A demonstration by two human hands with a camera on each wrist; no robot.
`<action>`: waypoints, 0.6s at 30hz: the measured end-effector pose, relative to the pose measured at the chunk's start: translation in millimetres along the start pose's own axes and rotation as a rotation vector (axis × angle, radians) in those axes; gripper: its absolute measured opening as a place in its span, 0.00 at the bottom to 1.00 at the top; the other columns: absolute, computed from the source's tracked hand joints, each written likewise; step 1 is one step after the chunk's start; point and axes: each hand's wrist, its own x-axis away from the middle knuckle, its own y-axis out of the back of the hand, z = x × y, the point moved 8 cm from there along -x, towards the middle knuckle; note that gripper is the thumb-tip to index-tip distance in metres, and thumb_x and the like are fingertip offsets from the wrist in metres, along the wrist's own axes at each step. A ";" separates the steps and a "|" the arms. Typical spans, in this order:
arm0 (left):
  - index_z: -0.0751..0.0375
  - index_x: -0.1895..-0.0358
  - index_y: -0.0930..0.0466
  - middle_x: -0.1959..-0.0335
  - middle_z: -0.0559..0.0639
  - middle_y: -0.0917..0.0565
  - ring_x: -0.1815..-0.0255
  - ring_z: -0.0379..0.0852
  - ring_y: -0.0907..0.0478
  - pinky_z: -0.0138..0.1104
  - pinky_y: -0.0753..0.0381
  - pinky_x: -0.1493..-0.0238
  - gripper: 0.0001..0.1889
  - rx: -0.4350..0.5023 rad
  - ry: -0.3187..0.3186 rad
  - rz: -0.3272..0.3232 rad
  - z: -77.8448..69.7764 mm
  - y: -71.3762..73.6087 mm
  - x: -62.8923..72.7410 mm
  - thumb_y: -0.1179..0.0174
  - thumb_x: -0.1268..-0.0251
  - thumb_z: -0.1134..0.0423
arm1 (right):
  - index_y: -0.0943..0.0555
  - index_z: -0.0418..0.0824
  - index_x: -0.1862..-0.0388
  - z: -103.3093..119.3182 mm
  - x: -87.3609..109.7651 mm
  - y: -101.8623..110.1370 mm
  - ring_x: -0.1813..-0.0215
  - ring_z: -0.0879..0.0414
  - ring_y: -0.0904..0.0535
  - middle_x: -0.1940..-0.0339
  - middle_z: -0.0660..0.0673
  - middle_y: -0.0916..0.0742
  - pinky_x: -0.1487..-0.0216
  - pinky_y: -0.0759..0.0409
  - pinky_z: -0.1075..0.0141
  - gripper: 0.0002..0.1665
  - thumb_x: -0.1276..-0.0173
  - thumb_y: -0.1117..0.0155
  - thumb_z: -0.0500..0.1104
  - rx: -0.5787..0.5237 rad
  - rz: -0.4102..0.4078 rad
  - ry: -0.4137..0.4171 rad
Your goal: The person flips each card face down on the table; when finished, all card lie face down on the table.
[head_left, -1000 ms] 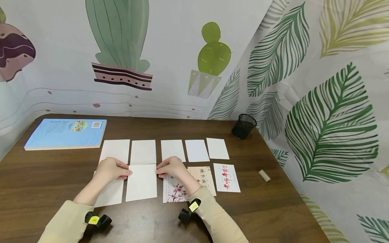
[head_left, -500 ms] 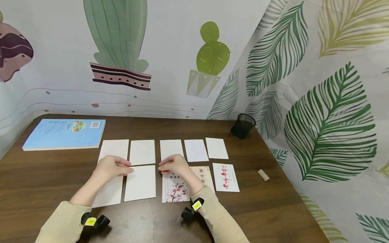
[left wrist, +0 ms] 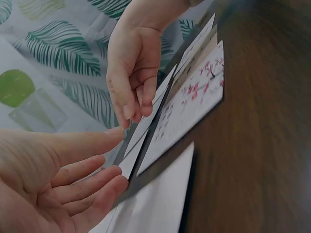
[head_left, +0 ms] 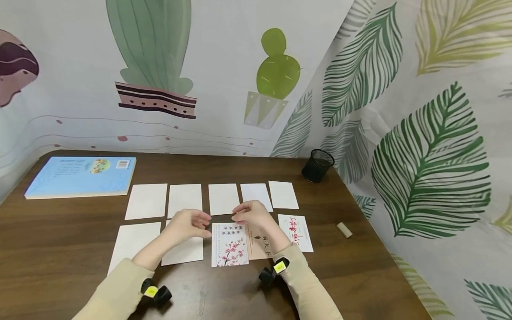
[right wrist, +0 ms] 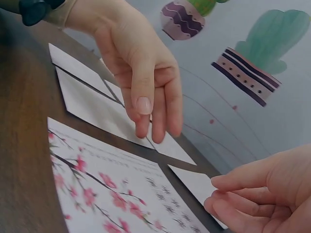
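In the head view my left hand [head_left: 187, 227] hovers over a blank white card [head_left: 186, 251], fingers loosely bent and holding nothing. Just right of it lies a card printed with pink blossoms and dark writing [head_left: 230, 249]. My right hand [head_left: 255, 216] is near that card's far right corner, over a beige card [head_left: 259, 249] that it partly covers; its fingers are relaxed. In the right wrist view a gap shows between the fingers of both hands and the blossom card [right wrist: 112, 189]. A red-lettered white card [head_left: 300, 235] lies to the right, partly behind the right wrist.
Several blank white cards [head_left: 222, 200] form a far row, with another blank card [head_left: 134, 244] at near left. A blue book [head_left: 82, 175] lies at the back left. A black mesh pen holder [head_left: 317, 166] and a small pale block [head_left: 344, 230] are on the right.
Both hands have left the sides of the near blank card and moved right, to either side of the blossom card's far end. The blossom card is now fully uncovered. The view has shifted slightly.
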 end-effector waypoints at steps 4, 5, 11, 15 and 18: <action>0.71 0.52 0.18 0.58 0.58 0.13 0.59 0.50 0.16 0.42 0.16 0.55 0.24 -0.052 -0.038 0.001 -8.6 -11.8 -17.1 0.23 0.55 0.66 | 0.18 0.27 0.52 -7.0 -4.4 7.3 0.63 0.50 0.12 0.62 0.34 0.11 0.57 0.13 0.60 0.16 0.37 0.32 0.35 -0.004 -0.018 -0.009; 0.70 0.52 0.18 0.59 0.57 0.13 0.59 0.49 0.17 0.42 0.16 0.55 0.25 -0.072 -0.041 0.002 -10.1 -14.0 -20.4 0.22 0.57 0.65 | 0.18 0.27 0.53 -7.8 -4.6 8.2 0.64 0.52 0.13 0.62 0.35 0.11 0.57 0.13 0.61 0.16 0.38 0.32 0.35 -0.010 -0.023 -0.013; 0.66 0.53 0.17 0.59 0.54 0.15 0.56 0.49 0.20 0.44 0.19 0.51 0.29 -0.208 -0.028 0.033 -14.5 -24.6 -29.8 0.18 0.64 0.63 | 0.18 0.28 0.53 -7.1 -7.7 7.6 0.66 0.57 0.14 0.63 0.37 0.11 0.58 0.13 0.63 0.17 0.39 0.31 0.36 -0.011 0.022 -0.008; 0.65 0.53 0.17 0.57 0.56 0.17 0.53 0.53 0.22 0.47 0.21 0.48 0.32 -0.309 -0.030 0.066 -18.9 -30.4 -29.1 0.16 0.69 0.61 | 0.18 0.29 0.53 -5.8 -9.6 6.3 0.67 0.58 0.14 0.63 0.37 0.11 0.58 0.14 0.63 0.17 0.39 0.32 0.36 -0.010 0.044 -0.005; 0.64 0.53 0.17 0.57 0.56 0.19 0.52 0.56 0.24 0.49 0.22 0.47 0.35 -0.380 -0.037 0.087 -20.6 -34.7 -28.4 0.15 0.73 0.58 | 0.18 0.28 0.52 -5.9 -10.2 6.2 0.67 0.57 0.14 0.63 0.37 0.11 0.58 0.14 0.63 0.17 0.39 0.32 0.36 -0.009 0.048 -0.008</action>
